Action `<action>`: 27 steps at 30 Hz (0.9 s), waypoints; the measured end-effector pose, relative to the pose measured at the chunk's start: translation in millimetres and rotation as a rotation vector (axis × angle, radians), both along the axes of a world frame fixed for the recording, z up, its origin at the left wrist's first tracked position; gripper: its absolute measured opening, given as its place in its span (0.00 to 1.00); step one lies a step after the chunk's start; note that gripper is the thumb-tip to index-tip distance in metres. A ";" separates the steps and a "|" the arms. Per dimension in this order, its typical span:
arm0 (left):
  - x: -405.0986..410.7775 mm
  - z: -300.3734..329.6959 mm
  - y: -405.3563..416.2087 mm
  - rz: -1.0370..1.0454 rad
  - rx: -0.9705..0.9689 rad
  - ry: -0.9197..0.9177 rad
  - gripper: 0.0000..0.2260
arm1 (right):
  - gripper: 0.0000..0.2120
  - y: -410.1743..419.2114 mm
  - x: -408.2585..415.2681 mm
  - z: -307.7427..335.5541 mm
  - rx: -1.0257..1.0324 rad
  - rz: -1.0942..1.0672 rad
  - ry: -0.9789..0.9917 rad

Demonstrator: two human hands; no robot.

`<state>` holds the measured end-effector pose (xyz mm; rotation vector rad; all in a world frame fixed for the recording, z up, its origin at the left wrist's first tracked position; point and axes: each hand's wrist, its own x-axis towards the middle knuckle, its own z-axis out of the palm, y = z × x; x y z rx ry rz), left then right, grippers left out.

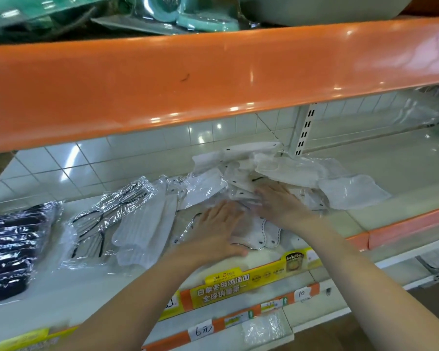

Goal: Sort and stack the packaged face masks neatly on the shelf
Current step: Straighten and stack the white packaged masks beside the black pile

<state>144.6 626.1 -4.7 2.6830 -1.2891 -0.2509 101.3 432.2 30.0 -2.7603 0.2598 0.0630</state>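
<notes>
Fingers (223, 209) flat, together, pressing loose heap of clear-wrapped white face masks (251, 183) — heap stretching rightward, nearer right hand (279, 201).

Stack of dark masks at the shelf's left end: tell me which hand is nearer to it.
Left. The left hand lies flat on the white mask pile, well right of the dark mask stack; the right hand lies farther right still.

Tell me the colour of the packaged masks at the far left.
Dark navy or black masks in clear plastic, head view.
</notes>
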 end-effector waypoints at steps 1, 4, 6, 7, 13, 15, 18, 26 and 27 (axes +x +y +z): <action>-2.4 -2.1 -2.4 0.005 0.018 0.004 0.41 | 0.25 3.9 -4.9 0.9 0.013 0.039 0.014; -1.7 -5.6 -6.2 0.039 0.032 -0.074 0.39 | 0.24 12.5 -19.6 -0.4 0.101 0.063 -0.098; 1.1 -3.9 -9.9 0.047 0.045 -0.165 0.35 | 0.19 14.6 -27.5 -2.9 0.177 0.028 -0.245; 1.3 -1.1 -12.2 0.042 0.062 -0.209 0.31 | 0.17 14.8 -31.1 -4.7 0.204 0.010 -0.309; 0.4 18.9 -26.3 -0.010 0.205 -0.383 0.13 | 0.12 15.7 -48.7 -11.9 0.247 -0.093 -0.519; 0.9 28.8 -29.8 0.011 0.189 -0.362 0.08 | 0.14 17.6 -54.0 -14.0 0.242 -0.102 -0.575; 6.1 50.4 -31.4 0.030 0.111 -0.340 0.05 | 0.18 22.8 -60.4 -13.3 0.279 -0.173 -0.656; 5.3 81.7 -13.2 0.118 -0.181 -0.420 0.12 | 0.22 30.0 -66.8 -15.2 0.225 -0.226 -0.702; 5.2 82.7 -10.3 0.148 -0.216 -0.416 0.13 | 0.23 29.9 -66.5 -18.0 0.191 -0.206 -0.675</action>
